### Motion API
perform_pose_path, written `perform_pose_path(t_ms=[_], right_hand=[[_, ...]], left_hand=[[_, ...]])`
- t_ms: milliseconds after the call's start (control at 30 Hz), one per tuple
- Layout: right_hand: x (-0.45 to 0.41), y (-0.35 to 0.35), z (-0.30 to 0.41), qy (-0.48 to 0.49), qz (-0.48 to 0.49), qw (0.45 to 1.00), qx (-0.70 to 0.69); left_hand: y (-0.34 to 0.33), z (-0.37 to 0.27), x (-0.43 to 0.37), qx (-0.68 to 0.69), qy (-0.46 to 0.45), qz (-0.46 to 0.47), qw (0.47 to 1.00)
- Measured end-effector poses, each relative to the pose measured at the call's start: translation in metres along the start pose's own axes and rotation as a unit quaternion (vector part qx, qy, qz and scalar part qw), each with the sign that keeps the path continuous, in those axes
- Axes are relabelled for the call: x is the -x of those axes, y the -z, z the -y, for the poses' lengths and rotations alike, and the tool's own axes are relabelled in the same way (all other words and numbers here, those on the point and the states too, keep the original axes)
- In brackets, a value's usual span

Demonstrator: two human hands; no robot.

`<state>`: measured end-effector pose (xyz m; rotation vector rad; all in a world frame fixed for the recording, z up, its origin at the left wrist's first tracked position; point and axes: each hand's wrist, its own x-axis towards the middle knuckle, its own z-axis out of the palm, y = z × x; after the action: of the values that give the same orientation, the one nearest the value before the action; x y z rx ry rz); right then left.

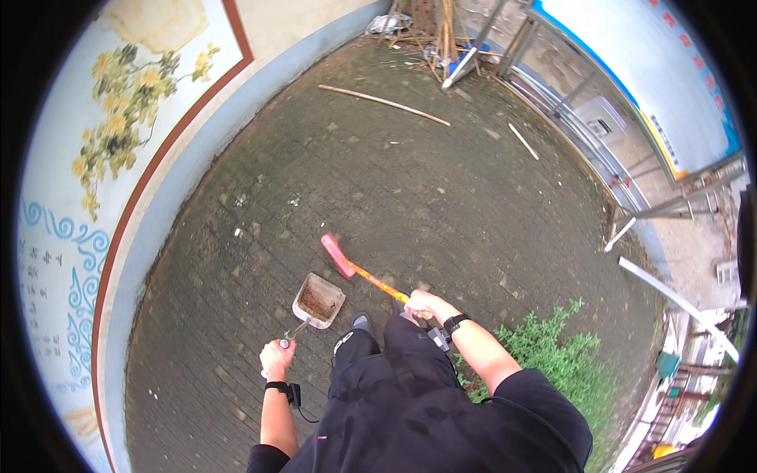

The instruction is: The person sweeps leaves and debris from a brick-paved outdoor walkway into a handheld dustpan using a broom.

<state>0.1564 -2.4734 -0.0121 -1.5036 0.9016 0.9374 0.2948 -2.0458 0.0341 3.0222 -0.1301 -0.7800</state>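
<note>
My left hand is closed around the handle of a long-handled dustpan. Its pan lies in front of my feet, with brown dirt inside. My right hand grips the orange patterned handle of a broom. The broom's pink head is at the brick ground, just beyond the dustpan and apart from it. A band with a small device is on each wrist. One grey shoe shows below the pan's right side.
A painted wall curves along the left. A bamboo pole and a shorter pale stick lie on the brick paving. Green weeds grow at my right. Bundled canes and a metal-framed board stand farther off.
</note>
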Motion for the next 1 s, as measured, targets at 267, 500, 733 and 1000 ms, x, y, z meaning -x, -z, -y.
perform_pose_path(t_ms=[267, 500, 733, 1000], right_hand=[[-0.036, 0.095, 0.127, 0.020, -0.111, 0.957, 0.268], [-0.119, 0.077, 0.165, -0.001, -0.085, 0.919, 0.384], [-0.094, -0.033, 0.167, 0.021, 0.098, 0.847, 0.521], [-0.098, -0.041, 0.188, -0.005, 0.256, 0.896, 0.364]], left_hand=[[-0.009, -0.004, 0.029, 0.099, 0.190, -0.022, 0.977], [-0.014, -0.017, 0.048, 0.187, 0.267, 0.029, 0.945], [-0.038, -0.029, 0.039, 0.157, 0.305, 0.011, 0.939], [-0.037, -0.001, 0.045, 0.171, 0.291, -0.023, 0.941]])
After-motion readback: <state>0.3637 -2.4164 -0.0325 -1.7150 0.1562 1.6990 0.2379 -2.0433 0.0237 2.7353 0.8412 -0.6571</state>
